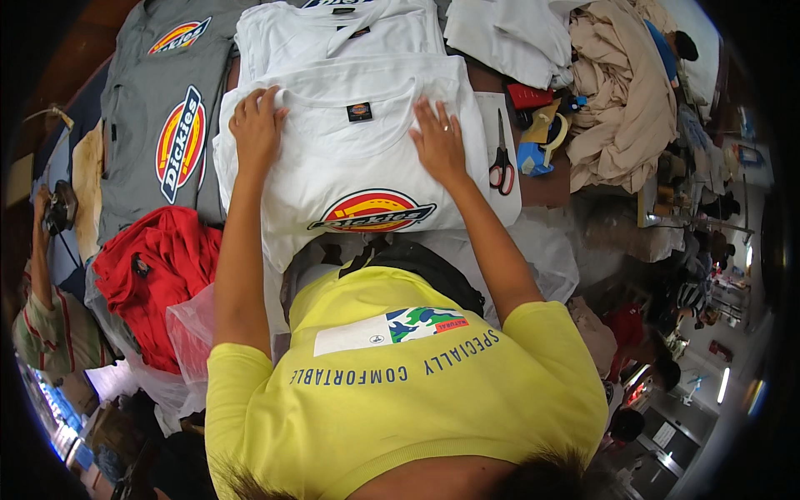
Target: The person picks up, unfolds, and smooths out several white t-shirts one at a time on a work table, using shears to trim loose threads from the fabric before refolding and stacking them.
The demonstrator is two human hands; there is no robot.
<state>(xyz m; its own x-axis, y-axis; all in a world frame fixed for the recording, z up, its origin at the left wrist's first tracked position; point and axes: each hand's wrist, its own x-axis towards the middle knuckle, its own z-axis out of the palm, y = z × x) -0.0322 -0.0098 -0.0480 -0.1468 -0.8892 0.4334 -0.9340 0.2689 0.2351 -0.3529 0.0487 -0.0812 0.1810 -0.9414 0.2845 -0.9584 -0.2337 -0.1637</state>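
Observation:
A white T-shirt (333,162) with a red, yellow and dark blue chest print lies flat in front of me, its neckline at the far side. My left hand (257,125) rests on its left shoulder, fingers spread and slightly bent. On the right shoulder, beside the collar, my right hand (437,137) lies with its fingers apart; a ring shows on one finger. Neither hand grips anything that I can see. A black neck label (359,112) shows inside the collar, between the hands. The shirt's lower part hangs over the table's near edge.
More white shirts (275,37) lie beyond, grey printed shirts (137,133) to the left. Scissors (502,167) and a tape roll (557,137) lie right of the shirt, near heaped beige cloth (621,92). Red garments (158,275) sit at near left. Another person's hand (42,204) holds an iron (62,207).

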